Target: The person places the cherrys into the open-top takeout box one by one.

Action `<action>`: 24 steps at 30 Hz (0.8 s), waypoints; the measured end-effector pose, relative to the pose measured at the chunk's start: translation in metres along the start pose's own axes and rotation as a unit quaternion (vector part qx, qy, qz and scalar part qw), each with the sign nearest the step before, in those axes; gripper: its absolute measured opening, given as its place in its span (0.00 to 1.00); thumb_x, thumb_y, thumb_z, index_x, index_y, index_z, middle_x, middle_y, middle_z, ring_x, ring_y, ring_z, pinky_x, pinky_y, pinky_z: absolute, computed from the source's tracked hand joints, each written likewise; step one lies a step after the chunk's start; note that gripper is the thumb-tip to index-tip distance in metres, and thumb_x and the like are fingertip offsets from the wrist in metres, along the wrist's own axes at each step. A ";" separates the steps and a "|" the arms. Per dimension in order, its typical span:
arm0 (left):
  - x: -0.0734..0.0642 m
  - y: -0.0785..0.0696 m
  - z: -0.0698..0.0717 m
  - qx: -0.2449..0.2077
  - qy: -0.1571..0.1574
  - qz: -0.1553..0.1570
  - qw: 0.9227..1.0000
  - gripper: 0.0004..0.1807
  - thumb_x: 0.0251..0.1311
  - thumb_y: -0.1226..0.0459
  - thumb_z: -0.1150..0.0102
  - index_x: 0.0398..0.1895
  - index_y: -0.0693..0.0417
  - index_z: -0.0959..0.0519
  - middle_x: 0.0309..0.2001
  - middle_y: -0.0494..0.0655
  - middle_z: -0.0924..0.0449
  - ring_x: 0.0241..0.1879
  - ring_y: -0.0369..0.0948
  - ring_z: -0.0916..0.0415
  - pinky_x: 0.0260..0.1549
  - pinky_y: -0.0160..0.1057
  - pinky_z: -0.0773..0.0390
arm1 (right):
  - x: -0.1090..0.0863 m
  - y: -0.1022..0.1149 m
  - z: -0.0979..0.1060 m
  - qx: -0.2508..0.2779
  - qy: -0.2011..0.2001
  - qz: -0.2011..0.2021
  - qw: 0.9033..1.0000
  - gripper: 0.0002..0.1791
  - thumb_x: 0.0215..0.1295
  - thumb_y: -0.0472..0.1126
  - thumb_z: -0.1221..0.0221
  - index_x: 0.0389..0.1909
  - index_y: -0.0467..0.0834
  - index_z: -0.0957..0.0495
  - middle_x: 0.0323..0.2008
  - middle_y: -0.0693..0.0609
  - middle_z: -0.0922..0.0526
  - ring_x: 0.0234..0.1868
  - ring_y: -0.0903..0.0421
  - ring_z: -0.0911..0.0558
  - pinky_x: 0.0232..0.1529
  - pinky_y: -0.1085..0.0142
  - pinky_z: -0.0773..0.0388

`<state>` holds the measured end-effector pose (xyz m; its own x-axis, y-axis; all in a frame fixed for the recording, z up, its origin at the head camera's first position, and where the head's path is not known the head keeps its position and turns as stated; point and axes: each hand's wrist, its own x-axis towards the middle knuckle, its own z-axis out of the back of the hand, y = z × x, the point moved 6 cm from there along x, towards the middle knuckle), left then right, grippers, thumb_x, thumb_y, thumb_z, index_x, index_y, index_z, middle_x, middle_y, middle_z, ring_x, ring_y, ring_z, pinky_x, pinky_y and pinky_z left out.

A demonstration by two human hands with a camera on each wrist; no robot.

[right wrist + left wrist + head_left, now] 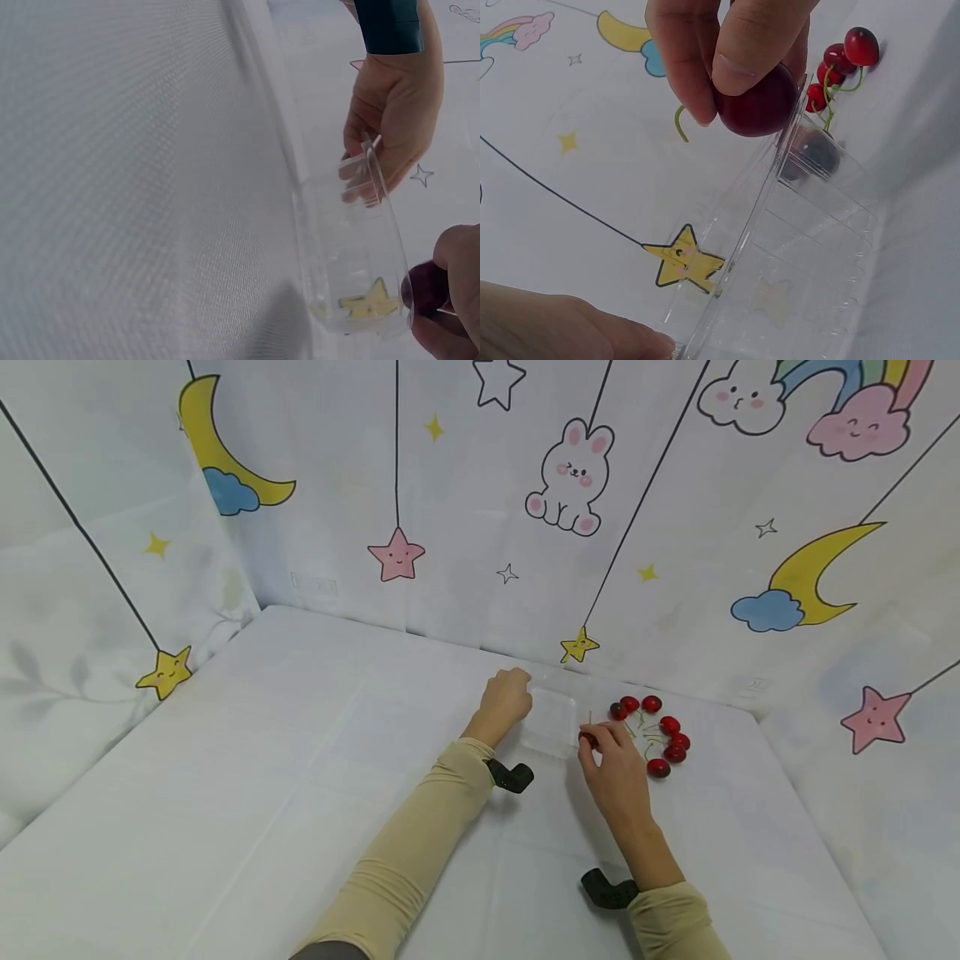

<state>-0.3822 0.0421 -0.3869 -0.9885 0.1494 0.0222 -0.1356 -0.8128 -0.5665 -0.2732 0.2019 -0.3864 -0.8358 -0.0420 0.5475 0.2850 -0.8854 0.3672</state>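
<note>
A clear plastic box (550,725) sits on the white table between the two hands. My left hand (504,703) grips its left rim, with the fingers around the edge in the right wrist view. At the opposite side, my right hand (621,770) pinches a dark red cherry (757,105) between thumb and fingers, right at the box's rim. A thin green stem (680,124) sticks out beside those fingers. To the right of the box, several red cherries (670,725) with green stems lie in a loose arc, stems pointing inward.
The white table (300,752) reaches far to the left. Behind it hangs a white cloth wall (465,527) printed with moons, stars and a rabbit. A black wrist mount (512,776) juts from the left wrist, another black mount (607,890) from the right.
</note>
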 end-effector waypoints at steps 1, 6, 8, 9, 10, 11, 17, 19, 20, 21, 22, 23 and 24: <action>0.000 0.000 0.000 -0.001 0.000 0.001 1.000 0.22 0.64 0.68 0.51 0.62 0.53 0.27 0.59 0.49 0.24 0.54 0.48 0.23 0.48 0.43 0.21 | 0.000 0.000 0.000 -0.001 -0.001 0.001 1.000 0.11 0.62 0.39 0.39 0.45 0.43 0.20 0.43 0.48 0.22 0.40 0.53 0.19 0.45 0.58 0.19; 0.000 -0.001 0.000 -0.003 0.004 0.001 1.000 0.22 0.65 0.68 0.51 0.62 0.53 0.27 0.60 0.48 0.24 0.54 0.48 0.23 0.49 0.44 0.22 | 0.000 0.001 0.001 -0.016 -0.003 -0.002 1.000 0.11 0.61 0.39 0.39 0.45 0.44 0.20 0.43 0.48 0.21 0.38 0.52 0.20 0.43 0.57 0.19; 0.000 -0.001 0.000 -0.003 0.005 0.000 1.000 0.22 0.65 0.68 0.51 0.62 0.53 0.27 0.60 0.49 0.24 0.55 0.48 0.23 0.50 0.44 0.22 | 0.000 0.000 0.001 -0.023 -0.002 -0.007 1.000 0.11 0.61 0.40 0.38 0.45 0.44 0.20 0.43 0.48 0.21 0.38 0.52 0.20 0.42 0.57 0.19; 0.000 -0.002 0.000 -0.003 0.006 -0.001 1.000 0.22 0.65 0.68 0.51 0.62 0.53 0.27 0.60 0.49 0.24 0.55 0.48 0.23 0.49 0.44 0.22 | 0.000 0.000 0.001 -0.025 -0.001 -0.009 1.000 0.12 0.61 0.40 0.38 0.45 0.45 0.20 0.42 0.48 0.20 0.37 0.52 0.20 0.42 0.57 0.19; 0.000 -0.002 0.000 -0.004 0.006 -0.001 1.000 0.22 0.65 0.68 0.51 0.62 0.53 0.27 0.60 0.49 0.24 0.55 0.48 0.23 0.49 0.43 0.22 | 0.000 -0.001 0.001 -0.028 0.000 -0.010 1.000 0.12 0.61 0.40 0.38 0.45 0.45 0.20 0.42 0.48 0.20 0.37 0.52 0.20 0.42 0.57 0.19; 0.000 -0.002 0.000 -0.004 0.007 -0.001 1.000 0.22 0.65 0.68 0.51 0.62 0.53 0.27 0.60 0.49 0.24 0.55 0.48 0.23 0.49 0.43 0.22 | 0.000 -0.001 0.001 -0.030 0.001 -0.011 1.000 0.12 0.61 0.40 0.38 0.45 0.45 0.20 0.42 0.48 0.20 0.37 0.52 0.20 0.41 0.57 0.19; 0.002 -0.001 -0.001 -0.005 0.007 0.005 1.000 0.22 0.65 0.68 0.51 0.63 0.52 0.27 0.60 0.48 0.24 0.53 0.47 0.22 0.47 0.42 0.21 | 0.001 -0.002 0.001 -0.025 -0.001 -0.002 1.000 0.12 0.61 0.39 0.38 0.45 0.44 0.21 0.44 0.48 0.20 0.38 0.52 0.20 0.42 0.57 0.19; 0.002 0.000 -0.001 -0.006 0.007 0.005 1.000 0.22 0.65 0.68 0.51 0.63 0.52 0.27 0.60 0.48 0.24 0.53 0.47 0.22 0.47 0.42 0.21 | 0.001 -0.002 0.001 -0.022 -0.003 0.004 1.000 0.12 0.61 0.39 0.38 0.46 0.43 0.21 0.45 0.48 0.20 0.39 0.52 0.20 0.43 0.57 0.19; 0.003 0.000 -0.001 -0.006 0.007 0.006 1.000 0.22 0.65 0.68 0.51 0.63 0.52 0.27 0.60 0.48 0.24 0.53 0.47 0.22 0.47 0.42 0.21 | 0.001 -0.002 0.001 -0.021 -0.004 0.006 1.000 0.13 0.61 0.39 0.38 0.47 0.43 0.20 0.46 0.48 0.20 0.40 0.52 0.19 0.43 0.57 0.19; 0.003 0.000 -0.002 -0.006 0.008 0.006 1.000 0.22 0.65 0.68 0.51 0.63 0.52 0.27 0.60 0.48 0.24 0.53 0.47 0.22 0.46 0.42 0.21 | 0.001 -0.002 0.001 -0.019 -0.004 0.007 1.000 0.13 0.61 0.39 0.39 0.47 0.43 0.20 0.47 0.48 0.20 0.41 0.51 0.19 0.44 0.56 0.19; 0.003 0.000 -0.002 -0.006 0.008 0.006 1.000 0.22 0.65 0.68 0.51 0.63 0.52 0.27 0.60 0.48 0.24 0.53 0.47 0.22 0.46 0.42 0.21 | 0.001 -0.001 0.000 -0.019 -0.003 0.009 1.000 0.14 0.61 0.38 0.39 0.49 0.43 0.20 0.47 0.47 0.20 0.42 0.51 0.19 0.45 0.56 0.19; 0.003 0.000 -0.002 -0.005 0.008 0.006 1.000 0.22 0.65 0.68 0.51 0.63 0.52 0.27 0.60 0.48 0.24 0.52 0.47 0.22 0.45 0.42 0.21 | 0.001 -0.001 0.000 -0.018 -0.002 0.009 1.000 0.15 0.61 0.38 0.39 0.50 0.43 0.21 0.47 0.47 0.20 0.42 0.50 0.19 0.45 0.55 0.20; 0.003 0.001 -0.002 -0.005 0.008 0.007 1.000 0.22 0.65 0.68 0.51 0.63 0.52 0.27 0.60 0.48 0.24 0.52 0.47 0.21 0.45 0.41 0.21 | 0.001 -0.001 0.000 -0.018 -0.001 0.009 1.000 0.16 0.62 0.38 0.39 0.51 0.43 0.21 0.48 0.47 0.20 0.43 0.49 0.19 0.46 0.55 0.20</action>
<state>-0.3852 0.0432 -0.3889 -0.9891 0.1473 0.0016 -0.1214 -0.8090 -0.5751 -0.2743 0.2029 -0.3867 -0.8299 -0.0581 0.5549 0.2832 -0.9008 0.3292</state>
